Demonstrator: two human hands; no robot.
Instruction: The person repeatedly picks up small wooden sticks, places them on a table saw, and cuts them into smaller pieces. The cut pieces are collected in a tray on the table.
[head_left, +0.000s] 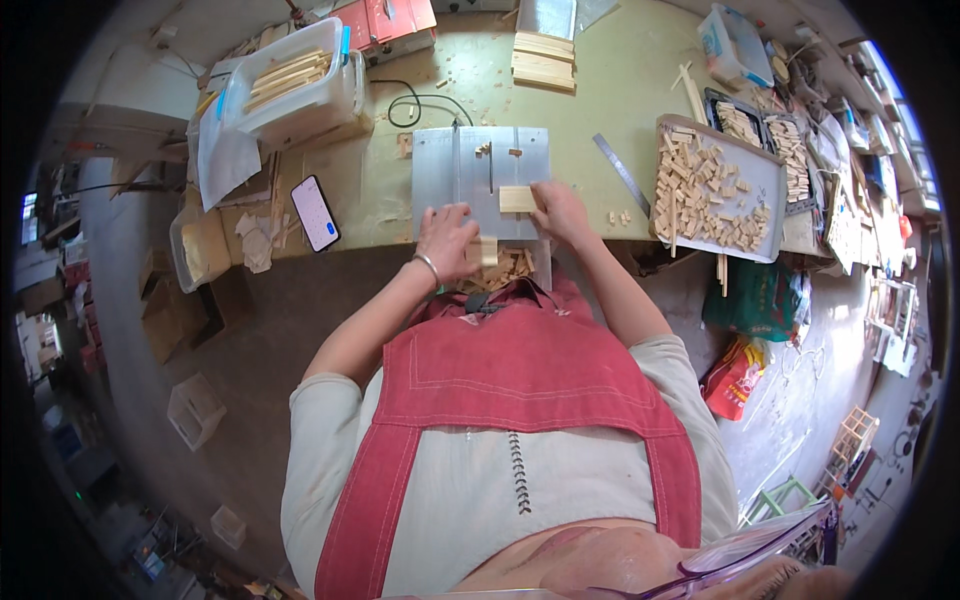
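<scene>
A flat metal machine plate (433,170) with slots and a thin dark upright strip (491,168) stands at the bench's near edge. My right hand (560,213) pinches the right end of a small pale wooden board (515,199) lying on the plate, just nearer than the strip. At the plate's near edge, my left hand (447,243) is closed on another pale wooden block (488,252), its fingertips partly hidden. Small wood scraps (484,150) lie beside the strip. Below the plate, in front of my apron, loose wood pieces (515,265) are heaped.
On the right, a tray (664,150) holds many small wood pieces, with a steel ruler (621,172) beside it. A phone (316,213) and a plastic bin (290,110) of wood strips are on the left. Stacked wood slats (543,62) lie at the back, near a black cable (405,110).
</scene>
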